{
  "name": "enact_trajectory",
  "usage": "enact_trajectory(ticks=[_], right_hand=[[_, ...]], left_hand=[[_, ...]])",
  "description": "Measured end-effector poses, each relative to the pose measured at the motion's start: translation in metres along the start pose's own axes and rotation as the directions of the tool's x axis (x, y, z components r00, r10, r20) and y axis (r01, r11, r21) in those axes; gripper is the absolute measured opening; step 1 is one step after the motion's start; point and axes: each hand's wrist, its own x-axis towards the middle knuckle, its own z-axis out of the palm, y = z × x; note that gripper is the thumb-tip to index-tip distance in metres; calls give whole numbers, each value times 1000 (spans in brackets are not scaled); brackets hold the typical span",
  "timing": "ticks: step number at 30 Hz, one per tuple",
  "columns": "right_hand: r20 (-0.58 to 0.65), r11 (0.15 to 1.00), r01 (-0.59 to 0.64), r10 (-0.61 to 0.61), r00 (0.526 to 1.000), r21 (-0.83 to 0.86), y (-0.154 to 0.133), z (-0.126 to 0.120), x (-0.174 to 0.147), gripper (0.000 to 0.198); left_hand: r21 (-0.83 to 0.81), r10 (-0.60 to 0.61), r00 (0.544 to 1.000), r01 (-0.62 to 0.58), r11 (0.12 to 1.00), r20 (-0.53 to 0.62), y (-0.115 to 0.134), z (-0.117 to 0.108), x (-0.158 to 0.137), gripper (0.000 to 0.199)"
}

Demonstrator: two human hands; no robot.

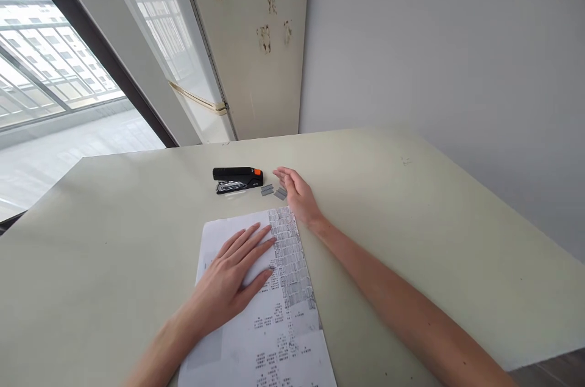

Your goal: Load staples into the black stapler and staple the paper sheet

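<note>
My left hand (pixel 235 274) lies flat on printed paper sheets (pixel 292 350), fingers spread and pointing up and right. Along the sheets' upper right edge runs a band dense with fine grey lines; I cannot tell whether these are print or staples. Just beyond the top right corner of the paper, my right hand (pixel 299 195) rests on its side, fingers stretched forward and holding nothing I can see. Two short grey strips of staples (pixel 267 190) lie beside it, one partly behind the hand. A black stapler (pixel 237 180) with an orange button stands left of the strips.
The pale table (pixel 114 253) stretches out on both sides of the paper. Behind it are a refrigerator (pixel 260 88) with stained patches and a grey wall (pixel 434 39). A window (pixel 55 64) is at the left.
</note>
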Motion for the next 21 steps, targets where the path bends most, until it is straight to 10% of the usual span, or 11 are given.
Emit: enact_trajectory(ticks=[15,21], right_hand=[[-87,968,-71,94,992,240,15,3,10,31],[-160,984,9,21,987,180,10,-11,11,25]], left_hand=[[-4,-30,999,30,1000,-22,7,-15,6,51],[168,-70,959,120,978,-274,-31,-39,38,43]])
